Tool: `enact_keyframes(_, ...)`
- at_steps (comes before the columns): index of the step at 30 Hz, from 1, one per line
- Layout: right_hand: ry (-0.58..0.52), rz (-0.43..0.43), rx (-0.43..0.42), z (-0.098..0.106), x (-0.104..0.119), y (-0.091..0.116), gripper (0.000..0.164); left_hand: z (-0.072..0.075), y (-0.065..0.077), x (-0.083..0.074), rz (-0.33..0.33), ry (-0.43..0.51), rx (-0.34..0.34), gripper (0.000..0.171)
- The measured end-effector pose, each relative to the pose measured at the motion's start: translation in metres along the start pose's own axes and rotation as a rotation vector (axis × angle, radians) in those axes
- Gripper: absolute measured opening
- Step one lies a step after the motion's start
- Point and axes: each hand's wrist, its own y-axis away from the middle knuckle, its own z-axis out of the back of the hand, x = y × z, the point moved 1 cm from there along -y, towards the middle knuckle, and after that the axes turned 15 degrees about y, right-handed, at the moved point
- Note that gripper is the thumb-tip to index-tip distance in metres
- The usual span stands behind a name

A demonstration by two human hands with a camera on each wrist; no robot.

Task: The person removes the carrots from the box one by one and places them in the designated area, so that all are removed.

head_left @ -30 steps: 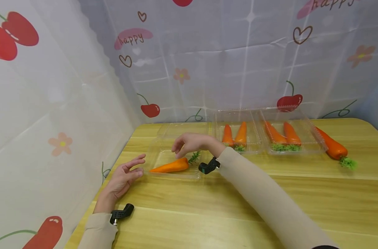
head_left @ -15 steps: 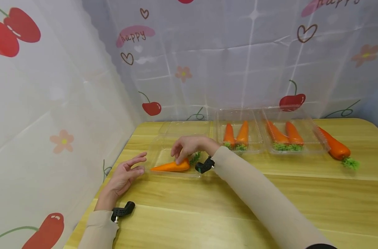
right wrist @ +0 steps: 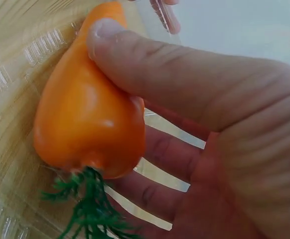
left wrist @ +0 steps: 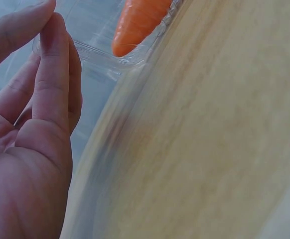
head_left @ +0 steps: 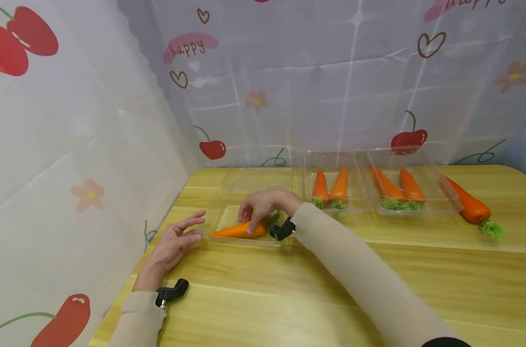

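Note:
An orange carrot (head_left: 228, 232) with a dark green feathery top lies in an open clear plastic box (head_left: 241, 242) at the table's left. My right hand (head_left: 265, 205) pinches its thick end; in the right wrist view the thumb presses on the carrot (right wrist: 87, 119), with the fingers reaching along its other side and under it. At the box's left edge is my left hand (head_left: 174, 246), fingers loosely extended and thumb apart from them. The left wrist view shows the carrot's tip beyond that hand; whether the fingertips touch the box is hard to tell.
Two more clear boxes stand at the back, each holding two carrots: a middle box (head_left: 363, 193) and a right box (head_left: 455, 202). Another carrot (head_left: 468, 202) lies beside the right one. A printed curtain (head_left: 315, 111) hangs behind and along the left side.
My right hand has come down from above the box and taken hold of the carrot by its thick end. The left hand has barely moved. The head view has shifted slightly.

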Motion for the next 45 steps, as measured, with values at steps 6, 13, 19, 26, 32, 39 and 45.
enact_keyframes(6,0.058,-0.049,-0.034,0.0,0.001,-0.004,0.036,-0.001,0.0,-0.001,0.002,0.004,-0.001,0.051)
enact_keyframes(13,0.061,-0.042,-0.038,0.0,0.002,-0.004,0.036,-0.001,0.0,0.0,-0.002,0.013,-0.001,0.051)
enact_keyframes(19,0.069,-0.029,-0.052,0.0,0.004,0.0,0.037,-0.001,0.001,0.001,0.006,0.011,0.001,0.051)
enact_keyframes(26,0.093,-0.018,-0.086,0.006,0.009,0.004,0.036,-0.001,0.001,0.001,0.01,0.016,-0.005,0.052)
enact_keyframes(32,0.079,-0.003,-0.123,0.014,0.016,0.014,0.035,-0.002,0.0,-0.001,0.005,0.012,-0.008,0.053)
enact_keyframes(39,0.044,-0.003,-0.19,0.018,0.015,0.028,0.036,-0.001,0.0,0.0,0.018,0.011,-0.012,0.053)
enact_keyframes(45,0.047,-0.026,-0.26,0.019,0.017,0.037,0.036,-0.001,0.0,0.0,0.008,-0.001,-0.02,0.052)
